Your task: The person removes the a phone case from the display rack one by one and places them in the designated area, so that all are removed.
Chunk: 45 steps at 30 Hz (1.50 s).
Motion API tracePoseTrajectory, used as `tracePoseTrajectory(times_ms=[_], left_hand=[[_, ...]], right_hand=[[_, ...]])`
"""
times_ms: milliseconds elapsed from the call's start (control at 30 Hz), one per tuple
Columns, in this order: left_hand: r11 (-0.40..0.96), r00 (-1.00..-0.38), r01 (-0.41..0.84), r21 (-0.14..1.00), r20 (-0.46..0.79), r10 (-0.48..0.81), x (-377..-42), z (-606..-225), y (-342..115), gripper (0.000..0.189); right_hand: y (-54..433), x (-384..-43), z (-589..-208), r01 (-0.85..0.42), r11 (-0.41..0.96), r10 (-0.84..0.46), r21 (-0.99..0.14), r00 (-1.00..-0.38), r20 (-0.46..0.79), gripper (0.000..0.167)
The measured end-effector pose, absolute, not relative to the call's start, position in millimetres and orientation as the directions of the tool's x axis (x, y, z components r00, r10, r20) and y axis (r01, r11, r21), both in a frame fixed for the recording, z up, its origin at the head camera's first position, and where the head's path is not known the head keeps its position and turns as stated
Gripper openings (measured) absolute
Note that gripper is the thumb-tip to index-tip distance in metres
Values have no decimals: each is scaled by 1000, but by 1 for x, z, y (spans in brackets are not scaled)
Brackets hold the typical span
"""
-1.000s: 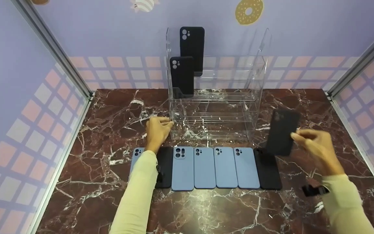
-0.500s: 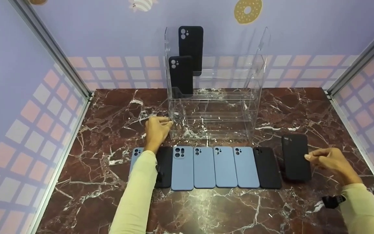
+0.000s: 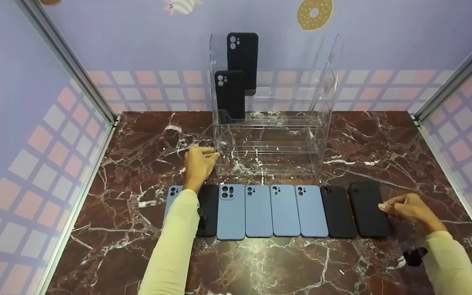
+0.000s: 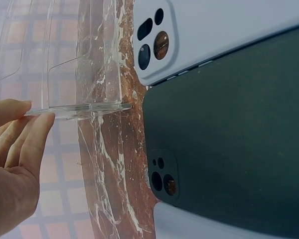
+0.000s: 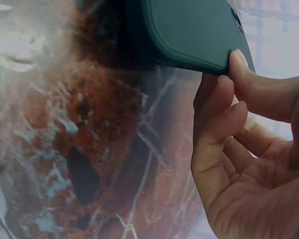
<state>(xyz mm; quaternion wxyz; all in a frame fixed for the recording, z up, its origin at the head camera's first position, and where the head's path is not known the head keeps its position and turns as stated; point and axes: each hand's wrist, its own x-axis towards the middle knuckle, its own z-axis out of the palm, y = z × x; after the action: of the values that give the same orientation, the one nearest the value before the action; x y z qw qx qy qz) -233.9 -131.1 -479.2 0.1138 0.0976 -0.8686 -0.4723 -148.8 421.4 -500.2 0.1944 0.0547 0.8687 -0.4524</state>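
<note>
My left hand (image 3: pixel 200 164) pinches the left side edge of a clear acrylic display stand (image 3: pixel 271 120); thumb and fingertips meet on the clear panel in the left wrist view. My right hand (image 3: pixel 410 211) pinches the right edge of a black phone case (image 3: pixel 370 211) at the right end of a row. In the right wrist view the thumb lies on top of the case, with fingers under its edge. Beside it lies another black phone case (image 3: pixel 339 213), then several blue phone cases (image 3: pixel 284 213). A black case (image 3: pixel 208 205) lies partly under my left forearm.
Two black phone cases stand in the acrylic stand's left side, an upper one (image 3: pixel 246 57) and a lower one (image 3: pixel 230 96). A blue case (image 3: pixel 172 194) at the row's left end is mostly hidden by the sleeve. Patterned walls enclose the marbled table (image 3: pixel 137 246).
My right hand has carried the black phone case rightward and down from above the row to the row's right end. My left hand has stayed on the stand.
</note>
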Motion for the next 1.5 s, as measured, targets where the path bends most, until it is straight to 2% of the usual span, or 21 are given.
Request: tracePoseTrajectory(times_ms=[167,500,1000,1200,1500], left_hand=[[541,-955,-63,839,106,-276,-234,-480,-130,20],[544,-956,-60,837,109,-273,-234,-479,-130,20],[542,-955,-60,838,110,-276,-233,-479,-130,21],[528,-956,-61,847,102,-274,-234,-479,-130,21],[527,-957,-69,847,92,-274,-234,-479,-131,22]], right_hand=[[417,-148,-505,238,591,-104,-771,-925,-365,32],[411,-149,-508,293,612,-49,-734,-913,-405,31],[392,-149,-512,234,618,-86,-751,-929,-360,28],[390,-145,-508,188,602,-97,-776,-947,-305,28],[371,-156,-490,190,649,-68,-736,-950,-305,31]])
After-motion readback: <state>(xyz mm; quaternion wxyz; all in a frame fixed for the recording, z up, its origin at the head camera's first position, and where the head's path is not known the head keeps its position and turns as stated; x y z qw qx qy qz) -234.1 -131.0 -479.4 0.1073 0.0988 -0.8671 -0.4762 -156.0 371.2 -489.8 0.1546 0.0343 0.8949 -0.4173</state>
